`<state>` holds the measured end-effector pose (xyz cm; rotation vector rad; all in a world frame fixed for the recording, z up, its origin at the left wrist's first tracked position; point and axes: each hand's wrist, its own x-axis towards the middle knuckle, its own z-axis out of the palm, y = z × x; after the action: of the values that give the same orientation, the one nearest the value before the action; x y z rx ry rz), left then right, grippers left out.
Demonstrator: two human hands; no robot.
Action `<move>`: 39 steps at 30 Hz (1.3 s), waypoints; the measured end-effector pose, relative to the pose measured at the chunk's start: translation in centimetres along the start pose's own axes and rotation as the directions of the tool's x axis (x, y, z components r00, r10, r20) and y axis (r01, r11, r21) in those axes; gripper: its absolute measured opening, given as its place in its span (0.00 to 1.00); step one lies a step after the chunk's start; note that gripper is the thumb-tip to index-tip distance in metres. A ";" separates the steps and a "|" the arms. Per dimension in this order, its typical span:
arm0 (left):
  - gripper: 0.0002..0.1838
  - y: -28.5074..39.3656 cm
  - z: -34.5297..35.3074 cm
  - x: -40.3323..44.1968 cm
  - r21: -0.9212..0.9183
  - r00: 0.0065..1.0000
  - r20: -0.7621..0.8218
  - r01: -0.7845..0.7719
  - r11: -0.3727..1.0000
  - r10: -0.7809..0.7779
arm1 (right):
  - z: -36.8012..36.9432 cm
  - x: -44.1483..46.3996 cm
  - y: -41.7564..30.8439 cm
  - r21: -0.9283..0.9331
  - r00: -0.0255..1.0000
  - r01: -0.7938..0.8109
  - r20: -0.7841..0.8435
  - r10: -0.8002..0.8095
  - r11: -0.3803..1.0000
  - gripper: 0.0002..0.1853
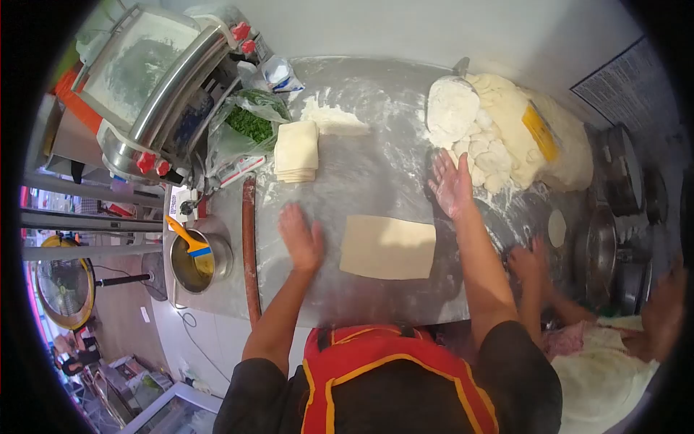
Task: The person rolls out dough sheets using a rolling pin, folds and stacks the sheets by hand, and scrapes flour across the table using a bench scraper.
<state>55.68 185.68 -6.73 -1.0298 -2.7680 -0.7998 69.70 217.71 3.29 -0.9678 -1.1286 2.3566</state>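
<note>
We see two bare hands over a grey surface point(390, 173) that is dusted with flour. Between them, nearer to the person, lies a flat sheet of dough point(388, 247), four-sided and smooth; both hands are apart from it. The left hand point(300, 239) is at its left, with the thumb standing away from the other fingers, which are straight and a little blurred. The right hand point(450, 184) reaches farther, and its fingers are wide and whitened by flour. It is just beside some small lumps of dough point(488, 160); whether it touches them, we cannot tell. Behind these lumps we find a round white heap point(452, 110) and a large mass of dough point(502, 101), with a yellow thing point(541, 132) upon it.

Beyond the left hand there is a stack of folded dough point(296, 148), near a plastic bag with green leaves point(253, 123). To the left of this hand lies a long brown stick point(250, 249), and then a metal pot point(223, 253) with an orange brush point(186, 235) leaning in it. At the right, a co-worker's hand point(531, 262) is near a small dough disc point(556, 228).
</note>
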 end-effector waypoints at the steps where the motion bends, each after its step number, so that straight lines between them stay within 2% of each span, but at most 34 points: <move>1: 0.36 1.0 0.9 0.3 -0.033 0.997 -0.048 -0.061 0.998 0.059 | 0.2 -0.9 0.3 0.039 1.000 -0.015 -0.025 0.016 0.999 0.48; 3: 0.35 9.3 -0.1 3.7 -0.403 0.989 0.093 -0.065 0.913 0.112 | 0.8 -2.2 1.5 0.118 0.996 -0.058 -0.063 0.066 0.991 0.47; 4: 0.34 13.5 -0.7 5.0 -0.528 0.972 0.025 -0.187 0.829 0.235 | 0.9 -2.1 2.5 0.164 0.987 -0.103 -0.105 0.121 0.981 0.46; 5: 0.32 17.0 -1.0 6.2 -0.701 0.955 0.025 -0.194 0.686 0.295 | 0.5 -1.6 4.1 0.237 0.990 -0.036 -0.122 0.067 0.971 0.45; 6: 0.30 19.9 -0.1 6.5 -0.787 0.901 -0.055 -0.304 0.538 0.430 | -0.2 -0.8 5.7 0.307 0.990 0.034 -0.144 0.011 0.951 0.45; 7: 0.29 21.4 1.2 6.1 -0.763 0.832 0.086 -0.298 0.573 0.547 | -0.4 -0.5 6.6 0.373 0.984 0.106 -0.171 -0.044 0.922 0.44; 8: 0.29 21.3 3.5 6.0 -0.662 0.804 0.246 -0.268 0.700 0.540 | 2.2 -3.7 3.6 0.546 0.970 -0.029 -0.187 0.156 0.837 0.41; 9: 0.30 21.0 5.4 6.4 -0.536 0.768 0.399 -0.248 0.807 0.501 | 1.1 -5.0 3.0 0.572 0.987 -0.050 -0.100 0.130 0.818 0.40; 10: 0.30 20.0 5.5 7.1 -0.400 0.775 0.423 -0.305 0.864 0.469 | -1.3 -6.1 1.8 0.598 0.995 -0.071 -0.010 0.095 0.799 0.38; 12: 0.30 15.8 4.5 7.1 -0.106 0.789 0.478 -0.384 0.917 0.386 | -3.9 -8.0 0.8 0.400 0.993 0.016 -0.113 0.032 0.916 0.36; 13: 0.29 14.3 3.6 7.5 -0.139 0.829 0.449 -0.305 0.942 0.334 | -4.2 -8.8 0.8 0.140 0.959 0.095 -0.279 -0.053 0.986 0.35; 14: 0.28 12.7 2.6 7.5 -0.170 0.863 0.424 -0.223 0.960 0.276 | -4.7 -9.5 1.1 -0.138 0.897 0.123 -0.408 -0.170 0.983 0.34; 16: 0.23 8.3 1.4 4.8 -0.254 0.964 0.218 -0.092 0.963 0.150 | -7.7 -10.4 4.3 -0.521 0.902 -0.115 -0.411 -0.131 0.846 0.30; 17: 0.23 6.1 0.3 3.5 -0.230 0.945 0.321 0.014 0.973 0.062 | -9.0 -11.3 6.5 -0.677 0.903 -0.223 -0.415 -0.114 0.701 0.28; 18: 0.22 4.7 -0.5 2.2 -0.197 0.909 0.416 0.120 0.973 -0.028 | -8.8 -12.4 8.7 -0.643 0.877 -0.235 -0.464 -0.127 0.729 0.26; 20: 0.22 3.8 -1.6 -0.9 -0.172 0.865 0.468 0.289 0.942 -0.180 | -7.4 -13.5 12.3 -0.575 0.848 -0.219 -0.512 -0.138 0.789 0.24; 22: 0.22 5.2 -2.6 -1.9 -0.203 0.845 0.475 0.375 0.905 -0.244 | -6.2 -13.2 13.7 -0.503 0.849 -0.172 -0.512 -0.131 0.847 0.25; 23: 0.21 5.8 -2.8 -1.8 -0.218 0.833 0.481 0.416 0.883 -0.274 | -6.0 -12.9 13.4 -0.496 0.882 -0.232 -0.469 -0.034 0.837 0.25; 25: 0.20 5.7 -2.4 -0.7 -0.164 0.675 0.686 0.507 0.846 -0.271 | -5.2 -12.4 11.8 -0.498 0.912 -0.346 -0.378 0.160 0.795 0.26; 26: 0.19 5.6 -2.1 -0.2 -0.128 0.578 0.773 0.546 0.828 -0.261 | -5.4 -12.0 11.7 -0.654 0.943 -0.265 -0.330 0.047 0.709 0.25; 28: 0.19 5.5 -1.1 -1.3 -0.148 0.829 0.557 0.151 0.977 -0.044 | -6.1 -11.8 12.7 -0.887 0.973 -0.094 -0.178 -0.147 0.452 0.24; 29: 0.19 5.6 -0.6 -1.9 -0.110 0.894 0.436 -0.059 0.992 0.101 | -6.3 -11.7 13.5 -0.850 0.958 -0.083 -0.213 -0.194 0.520 0.23; 31: 0.19 7.6 -1.7 -1.9 -0.294 0.873 0.475 0.277 0.915 -0.112 | -5.5 -12.0 14.9 -0.762 0.916 -0.052 -0.294 -0.273 0.646 0.21; 32: 0.19 8.1 -2.0 -1.6 -0.373 0.836 0.509 0.431 0.821 -0.208 | -5.0 -12.2 14.7 -0.652 0.892 -0.104 -0.395 -0.219 0.751 0.17; 35: 0.19 7.0 -0.5 -0.5 -0.471 0.648 0.723 0.716 0.515 -0.240 | -4.5 -11.3 12.9 -0.279 0.872 -0.341 -0.450 0.192 0.898 0.13; 37: 0.19 8.6 -2.9 2.7 -0.377 0.603 0.764 0.705 0.600 -0.229 | -4.3 -9.7 10.8 -0.263 0.931 -0.251 -0.331 0.157 0.932 0.11; 39: 0.18 9.5 -5.2 7.1 -0.371 0.641 0.754 0.599 0.709 -0.147 | -3.3 -7.5 7.6 -0.268 0.960 -0.196 -0.251 0.128 0.943 0.11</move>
<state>55.64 193.25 3.75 -0.8956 -3.5611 -1.7941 77.13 210.52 -0.94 -1.4477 -1.3700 2.1626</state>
